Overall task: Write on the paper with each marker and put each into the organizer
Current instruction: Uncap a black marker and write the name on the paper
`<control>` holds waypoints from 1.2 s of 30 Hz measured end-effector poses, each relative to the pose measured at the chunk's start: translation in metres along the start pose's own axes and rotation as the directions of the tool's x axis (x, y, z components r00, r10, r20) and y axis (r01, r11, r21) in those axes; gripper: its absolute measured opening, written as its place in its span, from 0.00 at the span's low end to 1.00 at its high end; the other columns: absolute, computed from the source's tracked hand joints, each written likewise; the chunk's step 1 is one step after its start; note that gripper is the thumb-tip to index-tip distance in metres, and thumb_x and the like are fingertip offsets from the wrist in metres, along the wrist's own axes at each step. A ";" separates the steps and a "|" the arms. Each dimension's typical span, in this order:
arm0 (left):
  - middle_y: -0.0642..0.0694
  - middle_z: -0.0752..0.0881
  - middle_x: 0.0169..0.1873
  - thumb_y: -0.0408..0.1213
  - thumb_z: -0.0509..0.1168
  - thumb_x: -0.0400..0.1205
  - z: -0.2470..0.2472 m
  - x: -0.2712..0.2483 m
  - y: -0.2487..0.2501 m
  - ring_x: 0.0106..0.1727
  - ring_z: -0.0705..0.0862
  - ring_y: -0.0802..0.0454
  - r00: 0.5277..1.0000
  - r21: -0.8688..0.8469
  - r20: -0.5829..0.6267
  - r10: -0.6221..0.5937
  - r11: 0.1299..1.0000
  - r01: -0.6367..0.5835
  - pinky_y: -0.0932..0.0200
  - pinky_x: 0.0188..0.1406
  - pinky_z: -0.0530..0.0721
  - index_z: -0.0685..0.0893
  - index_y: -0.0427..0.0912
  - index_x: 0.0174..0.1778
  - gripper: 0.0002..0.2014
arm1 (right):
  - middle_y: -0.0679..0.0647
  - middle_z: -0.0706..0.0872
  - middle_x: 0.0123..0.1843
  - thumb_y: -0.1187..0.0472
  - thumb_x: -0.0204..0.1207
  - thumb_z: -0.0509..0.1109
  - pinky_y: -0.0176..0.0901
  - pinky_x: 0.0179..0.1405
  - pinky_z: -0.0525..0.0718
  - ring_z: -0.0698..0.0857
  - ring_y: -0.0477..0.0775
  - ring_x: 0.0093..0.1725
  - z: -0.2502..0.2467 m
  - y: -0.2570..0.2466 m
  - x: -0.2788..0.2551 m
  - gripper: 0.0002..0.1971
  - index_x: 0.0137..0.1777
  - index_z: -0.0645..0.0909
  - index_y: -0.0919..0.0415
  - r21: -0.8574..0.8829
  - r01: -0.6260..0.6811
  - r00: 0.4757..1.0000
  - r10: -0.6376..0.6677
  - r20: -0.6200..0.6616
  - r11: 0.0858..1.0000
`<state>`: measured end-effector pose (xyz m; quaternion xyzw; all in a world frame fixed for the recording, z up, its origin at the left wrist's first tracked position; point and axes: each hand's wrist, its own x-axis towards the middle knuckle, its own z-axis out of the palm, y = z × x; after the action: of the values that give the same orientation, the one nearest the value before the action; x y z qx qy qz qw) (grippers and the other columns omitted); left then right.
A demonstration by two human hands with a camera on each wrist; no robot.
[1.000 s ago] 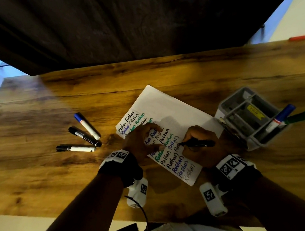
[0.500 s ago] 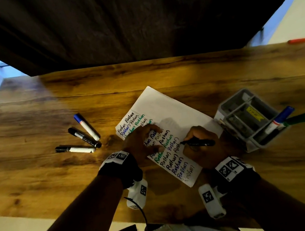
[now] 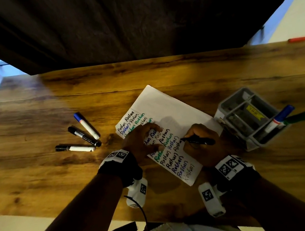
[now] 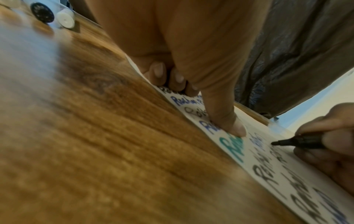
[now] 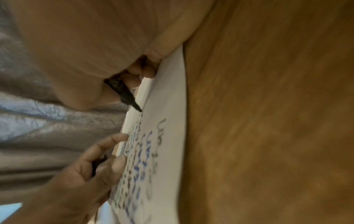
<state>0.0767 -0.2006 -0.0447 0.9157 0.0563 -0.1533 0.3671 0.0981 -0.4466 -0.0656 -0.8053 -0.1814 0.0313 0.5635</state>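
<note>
I see the paper point(image 3: 169, 110) mid-tabletop point(image 3: 58, 180), near the front edge. Three markers point(image 3: 83, 135) lie toward the left edge; the organizer point(image 3: 248, 120), holding two markers point(image 3: 282, 117), sits toward the right edge.

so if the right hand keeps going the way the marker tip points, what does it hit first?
Likely the left hand pressing the paper: the right hand's black marker points straight at it. Depth looks level.
</note>
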 end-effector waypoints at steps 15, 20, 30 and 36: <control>0.59 0.82 0.61 0.61 0.78 0.64 -0.002 0.000 0.000 0.61 0.82 0.55 1.000 -0.014 0.014 0.003 1.000 -0.003 0.47 0.62 0.85 0.78 0.69 0.58 0.27 | 0.43 0.78 0.32 0.50 0.80 0.68 0.47 0.53 0.81 0.78 0.47 0.37 -0.015 -0.023 0.006 0.11 0.36 0.76 0.48 -0.137 -0.402 0.910 0.411 0.048 0.905; 0.59 0.82 0.61 0.62 0.77 0.64 -0.001 0.000 0.000 0.60 0.82 0.56 1.000 0.003 0.023 0.011 1.000 -0.011 0.46 0.62 0.85 0.77 0.70 0.58 0.27 | 0.45 0.87 0.42 0.60 0.77 0.72 0.37 0.44 0.83 0.86 0.37 0.43 -0.015 -0.013 0.009 0.06 0.47 0.80 0.47 -0.098 -0.251 0.968 0.251 -0.017 0.963; 0.53 0.88 0.57 0.50 0.83 0.65 -0.034 0.000 0.013 0.59 0.87 0.55 0.991 -0.199 0.080 0.106 0.976 -0.088 0.46 0.64 0.86 0.61 0.61 0.77 0.49 | 0.34 0.88 0.48 0.34 0.73 0.68 0.29 0.49 0.83 0.86 0.33 0.50 -0.022 -0.082 0.028 0.09 0.47 0.83 0.34 -0.224 -0.091 0.996 0.093 0.000 0.970; 0.65 0.88 0.35 0.43 0.82 0.69 -0.053 -0.005 0.024 0.40 0.87 0.68 0.971 -0.357 0.005 0.239 0.908 -0.222 0.70 0.44 0.84 0.65 0.61 0.75 0.42 | 0.39 0.90 0.49 0.51 0.78 0.70 0.43 0.49 0.88 0.89 0.41 0.50 0.001 -0.131 0.038 0.07 0.52 0.87 0.45 -0.196 0.144 0.989 -0.150 -0.016 0.970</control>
<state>0.0901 -0.1813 0.0090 0.8311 -0.0344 -0.1183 0.5424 0.0992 -0.3939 0.0601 -0.8414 -0.2340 -0.0407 0.4855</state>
